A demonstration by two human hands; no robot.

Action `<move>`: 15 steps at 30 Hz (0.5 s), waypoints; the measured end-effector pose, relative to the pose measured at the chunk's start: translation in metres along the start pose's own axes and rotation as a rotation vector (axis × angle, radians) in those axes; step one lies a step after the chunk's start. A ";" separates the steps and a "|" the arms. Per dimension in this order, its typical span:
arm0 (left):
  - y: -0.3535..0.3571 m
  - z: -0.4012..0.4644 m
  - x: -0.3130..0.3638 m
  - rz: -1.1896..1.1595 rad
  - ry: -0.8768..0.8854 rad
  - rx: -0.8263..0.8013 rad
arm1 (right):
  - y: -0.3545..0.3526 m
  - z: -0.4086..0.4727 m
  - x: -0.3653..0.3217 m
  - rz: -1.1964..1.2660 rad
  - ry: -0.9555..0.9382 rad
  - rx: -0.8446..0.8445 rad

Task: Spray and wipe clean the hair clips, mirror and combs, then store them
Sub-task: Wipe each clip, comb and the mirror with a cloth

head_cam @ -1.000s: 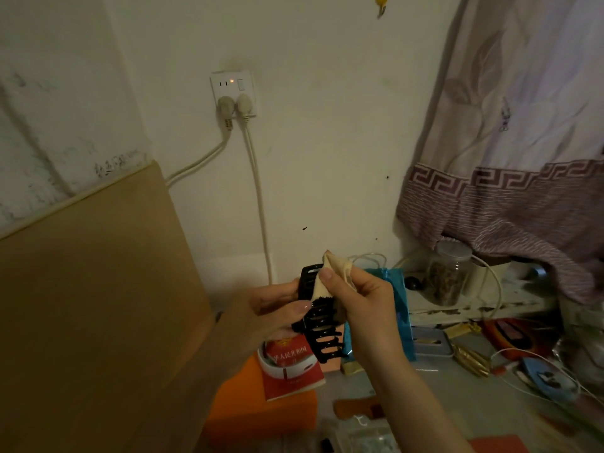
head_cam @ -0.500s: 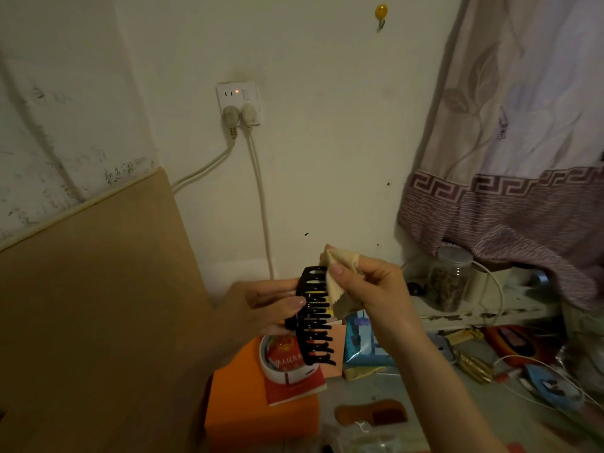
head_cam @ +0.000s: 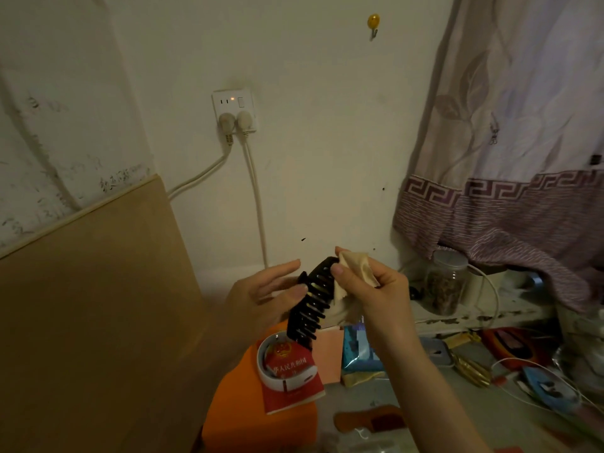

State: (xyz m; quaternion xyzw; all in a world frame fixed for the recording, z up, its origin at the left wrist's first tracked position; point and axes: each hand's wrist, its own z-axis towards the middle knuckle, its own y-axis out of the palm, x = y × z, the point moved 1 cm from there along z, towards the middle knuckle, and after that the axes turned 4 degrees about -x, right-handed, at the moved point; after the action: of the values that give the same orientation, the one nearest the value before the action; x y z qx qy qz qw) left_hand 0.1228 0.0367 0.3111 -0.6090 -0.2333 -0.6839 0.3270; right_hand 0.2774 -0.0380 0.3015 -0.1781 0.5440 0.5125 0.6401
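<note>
Pinching a beige cloth (head_cam: 356,273) against the black claw clip (head_cam: 313,302), the right hand (head_cam: 376,289) works; the left hand (head_cam: 264,295) grips it above an orange box (head_cam: 248,407), near a brown comb (head_cam: 372,420).

Dim light falls on a scuffed cream wall (head_cam: 327,158) holding a double socket (head_cam: 233,107) and a yellow hook (head_cam: 373,22). A tan board (head_cam: 91,305) leans left; a patterned curtain (head_cam: 510,142) hangs right.
</note>
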 end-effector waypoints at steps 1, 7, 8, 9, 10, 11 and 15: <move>0.002 -0.002 -0.002 0.015 -0.003 -0.003 | 0.000 0.000 0.002 0.030 0.007 0.041; 0.013 -0.011 -0.009 -0.043 0.009 0.118 | 0.006 -0.005 0.011 0.098 -0.006 0.175; 0.013 -0.011 -0.009 -0.042 0.012 0.125 | 0.007 -0.006 0.012 0.127 -0.003 0.177; 0.014 -0.011 -0.009 -0.034 0.018 0.133 | 0.007 -0.007 0.014 0.158 0.004 0.181; 0.013 -0.011 -0.010 -0.030 0.024 0.146 | 0.008 -0.007 0.015 0.176 0.011 0.186; 0.013 -0.011 -0.011 -0.028 0.029 0.164 | 0.008 -0.008 0.018 0.185 0.017 0.189; 0.008 -0.010 -0.011 -0.022 0.036 0.163 | 0.006 -0.007 0.024 0.204 0.061 0.168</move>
State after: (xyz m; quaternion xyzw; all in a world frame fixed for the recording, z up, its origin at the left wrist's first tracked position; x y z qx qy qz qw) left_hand 0.1226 0.0258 0.2977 -0.5654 -0.2888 -0.6771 0.3721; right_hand 0.2663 -0.0299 0.2798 -0.0830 0.6196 0.5218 0.5805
